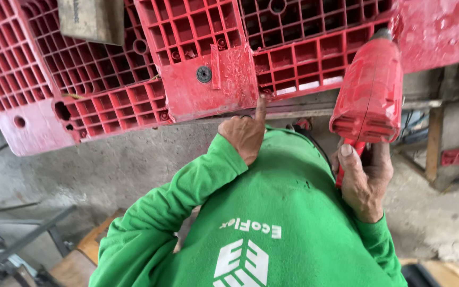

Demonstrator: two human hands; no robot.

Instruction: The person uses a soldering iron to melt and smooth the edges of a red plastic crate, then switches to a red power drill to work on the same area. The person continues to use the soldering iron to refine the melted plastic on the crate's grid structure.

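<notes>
Red pallet [208,90] sits at twelve o'clock; left hand [246,135] points one finger onto it, right hand [365,180] grips red power driver [370,90], nose aimed up.

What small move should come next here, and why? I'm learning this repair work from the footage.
Probably bring the red power driver across to the spot the left hand marks. Its forefinger touches the lower edge of the red plastic grid pallet, just below the dark round-headed screw, while the right hand grips the driver off to the side, its nose clear of that spot.
</notes>
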